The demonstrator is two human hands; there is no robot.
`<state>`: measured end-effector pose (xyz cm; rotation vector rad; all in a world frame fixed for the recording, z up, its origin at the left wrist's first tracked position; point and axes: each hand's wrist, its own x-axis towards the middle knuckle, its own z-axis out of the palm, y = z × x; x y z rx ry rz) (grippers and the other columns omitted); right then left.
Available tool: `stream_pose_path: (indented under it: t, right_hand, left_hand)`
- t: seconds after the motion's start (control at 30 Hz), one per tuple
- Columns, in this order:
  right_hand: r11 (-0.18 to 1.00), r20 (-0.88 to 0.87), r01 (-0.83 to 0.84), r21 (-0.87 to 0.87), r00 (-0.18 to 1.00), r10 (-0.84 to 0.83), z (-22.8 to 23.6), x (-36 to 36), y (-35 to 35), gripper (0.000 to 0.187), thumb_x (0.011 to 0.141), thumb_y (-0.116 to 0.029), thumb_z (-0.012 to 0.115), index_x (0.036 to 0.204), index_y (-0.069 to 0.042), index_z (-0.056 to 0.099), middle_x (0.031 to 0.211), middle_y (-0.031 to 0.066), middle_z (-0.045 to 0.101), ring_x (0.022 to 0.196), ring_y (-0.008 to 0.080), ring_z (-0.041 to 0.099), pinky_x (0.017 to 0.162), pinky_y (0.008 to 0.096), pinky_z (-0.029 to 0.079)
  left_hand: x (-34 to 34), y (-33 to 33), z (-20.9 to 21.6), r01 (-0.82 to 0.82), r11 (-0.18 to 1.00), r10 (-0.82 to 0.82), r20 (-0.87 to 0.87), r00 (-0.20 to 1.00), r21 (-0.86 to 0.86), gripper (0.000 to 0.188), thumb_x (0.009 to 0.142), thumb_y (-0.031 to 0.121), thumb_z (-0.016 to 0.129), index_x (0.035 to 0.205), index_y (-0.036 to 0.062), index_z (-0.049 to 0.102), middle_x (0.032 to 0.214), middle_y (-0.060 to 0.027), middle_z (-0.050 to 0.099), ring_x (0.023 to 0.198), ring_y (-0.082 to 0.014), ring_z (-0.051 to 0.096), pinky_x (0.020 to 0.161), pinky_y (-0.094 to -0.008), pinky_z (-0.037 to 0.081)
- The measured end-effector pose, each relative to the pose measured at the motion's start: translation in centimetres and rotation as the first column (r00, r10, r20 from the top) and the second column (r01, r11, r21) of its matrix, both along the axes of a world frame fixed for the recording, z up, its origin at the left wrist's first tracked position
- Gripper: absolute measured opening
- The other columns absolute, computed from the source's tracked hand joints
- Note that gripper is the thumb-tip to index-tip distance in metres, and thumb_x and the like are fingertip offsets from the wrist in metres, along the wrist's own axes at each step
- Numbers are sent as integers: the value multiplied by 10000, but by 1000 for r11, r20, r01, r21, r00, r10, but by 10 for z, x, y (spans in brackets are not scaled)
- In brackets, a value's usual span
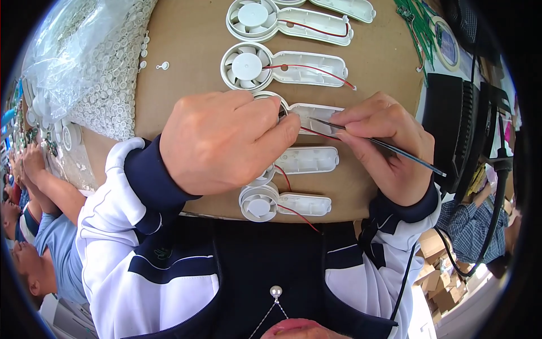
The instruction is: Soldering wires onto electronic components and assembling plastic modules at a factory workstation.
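Note:
A row of white handheld fan housings runs up the middle of the table. My left hand [226, 144] is closed over the round end of one fan housing [319, 111], and its fingertips are hidden behind the hand. In my right hand [389, 141] a pair of dark, slender tweezers [406, 153] is pinched, with its tip over the housing's handle part. A red wire [319, 133] runs along that handle below the tip. Nearer me lie two more fan housings [258, 208] with red wires; the upper one is partly covered by my left hand.
Farther off lie more fan housings [247, 66]. At the left, a clear plastic bag [79, 51] spills small white round parts [110, 107]. Green wires [418, 34], a tape roll [446, 42] and a black device [449, 121] are at the right. Other people sit at both sides.

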<state>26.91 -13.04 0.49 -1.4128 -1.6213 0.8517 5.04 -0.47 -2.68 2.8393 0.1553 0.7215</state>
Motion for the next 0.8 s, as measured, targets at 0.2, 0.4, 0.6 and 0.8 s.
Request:
stream_pose_path:
  t: [0.2,0.4,0.6,0.8]
  right_hand:
    - [999,104,-33,32,994,29,2,-1,1,174,794,114,715,886,-3,626,948,175,729,774,227,635,673,279,492]
    - [999,324,-39,21,945,30,15,-16,1,159,796,105,725,879,5,634,947,163,721,781,224,642,684,279,500]
    - [992,73,126,5,989,-126,6,-11,-2,176,829,116,690,928,2,600,978,159,702,813,225,664,700,268,513]
    - [922,-78,325,211,946,-316,60,12,15,117,982,37,531,1093,35,567,1097,263,681,788,284,708,766,333,587]
  left_hand:
    - [1,0,-1,17,1000,-17,3,1000,-24,162,766,90,651,926,64,653,786,-11,482,574,-150,437,481,-271,376]
    - [1,0,-1,4,1000,-4,1,1000,-18,141,771,90,647,911,72,643,783,-13,478,578,-156,450,487,-279,385]
    - [-3,3,8,44,997,-49,-77,996,-65,230,766,41,681,994,24,706,841,-52,572,607,-180,519,518,-278,421]
    - [-2,5,14,-7,947,20,39,999,-323,222,835,82,640,1048,84,703,828,0,544,589,-144,480,490,-289,397]
